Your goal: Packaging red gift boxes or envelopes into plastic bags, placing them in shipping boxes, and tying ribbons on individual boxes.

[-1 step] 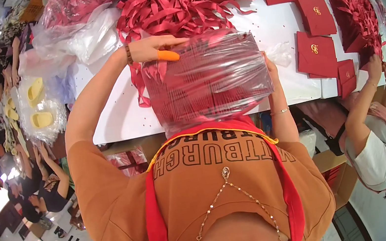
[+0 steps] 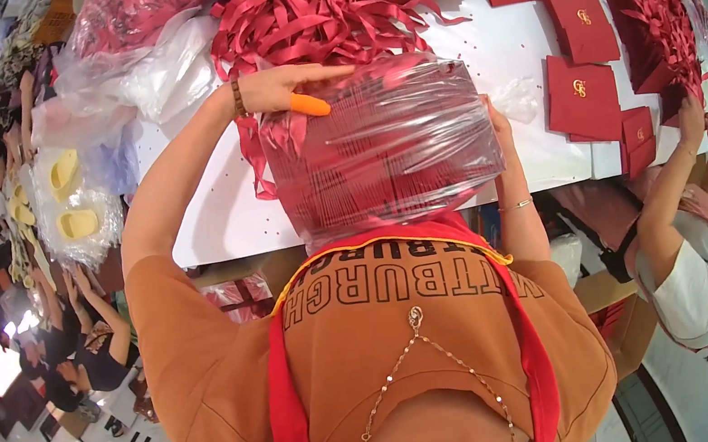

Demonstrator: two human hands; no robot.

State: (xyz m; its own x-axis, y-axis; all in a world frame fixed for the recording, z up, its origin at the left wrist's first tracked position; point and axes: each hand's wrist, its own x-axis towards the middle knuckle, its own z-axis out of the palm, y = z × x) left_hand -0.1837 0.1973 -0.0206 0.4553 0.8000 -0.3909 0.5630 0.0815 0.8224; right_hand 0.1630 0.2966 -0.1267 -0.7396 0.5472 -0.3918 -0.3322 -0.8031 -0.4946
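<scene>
left fingers (image 2: 321, 72) seemingly shifted on wrapped bundle (image 2: 389, 150) near gold-lettered cards (image 2: 582, 103).

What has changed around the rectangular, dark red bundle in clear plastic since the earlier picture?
Nothing visibly: no hand took hold or let go. The left hand, with an orange thumb cover, stays at the far left corner of the bundle; the right hand stays at its right side.
</scene>
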